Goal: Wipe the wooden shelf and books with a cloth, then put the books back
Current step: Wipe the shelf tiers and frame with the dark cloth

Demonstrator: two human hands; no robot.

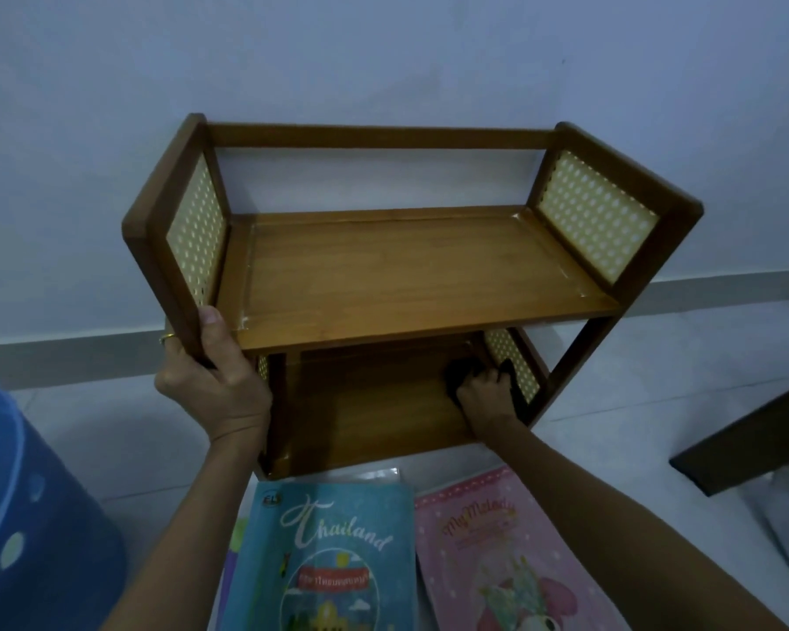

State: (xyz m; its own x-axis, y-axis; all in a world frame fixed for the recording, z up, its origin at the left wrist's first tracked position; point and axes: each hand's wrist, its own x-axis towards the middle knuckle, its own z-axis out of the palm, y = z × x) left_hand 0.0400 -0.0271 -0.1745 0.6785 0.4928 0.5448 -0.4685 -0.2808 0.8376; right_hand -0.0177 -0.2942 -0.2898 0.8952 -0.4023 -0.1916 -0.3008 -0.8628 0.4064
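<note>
The left hand (210, 384) is wrapping its fingers (210, 318) around the front left post of the wooden shelf (411, 261), likely steadying it on the floor (611, 403) against the wiping push. The right hand (483, 393) is reaching into the lower tier, fingers curled, pressing a dark cloth (458, 373) into the right rear corner. Both tiers are standing empty; the upper board is looking glossy, with cane-pattern side panels. Two books, blue (329, 553) and pink (497, 548), are lying flat just in front, probably awaiting their turn.
</note>
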